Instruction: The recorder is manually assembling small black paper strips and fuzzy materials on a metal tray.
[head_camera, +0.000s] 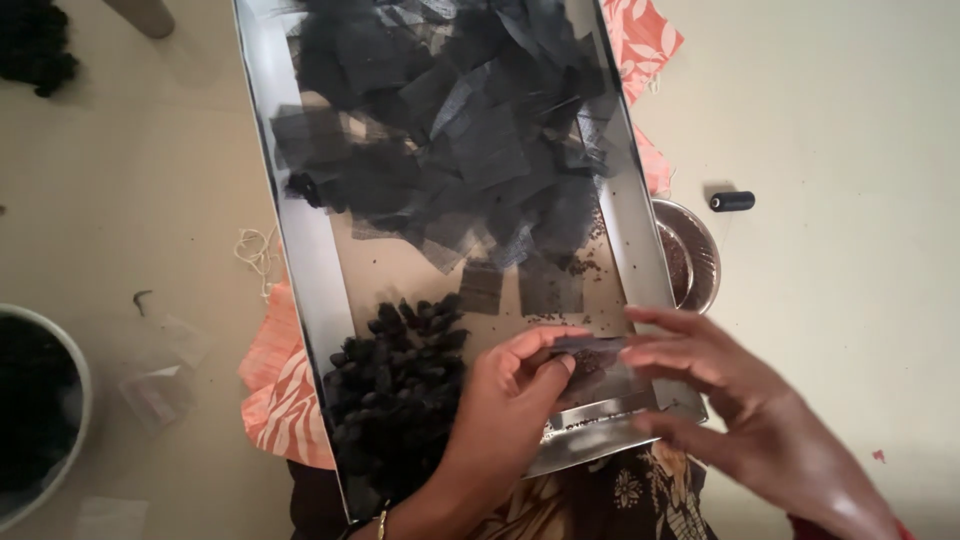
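Head view of two bare hands working over a long steel tray (300, 240) that rests on an orange patterned cloth (272, 385) on the floor. The left hand (510, 395) pinches one end of a small black net square (590, 352) carrying a pinch of dark grains; the right hand (740, 400), fingers spread and mostly extended, touches the other end with its fingertips, so both hands support the square just above the tray's near end. A heap of loose black net squares (460, 130) fills the far half of the tray, and a cluster of small black tied bundles (395, 395) lies just beside the left wrist. A small steel bowl of dark grains (690, 255) sits against the tray's right rim, partly under it; a black thread spool (732, 201) lies well apart on the bare floor. Probable hazards: the square could sag or tilt and spill grains onto the tray, where some already lie scattered, since the right-hand grip looks light; the left forearm could scatter the bundles. The tray's raised rims confine sideways motion; open floor lies to the right.
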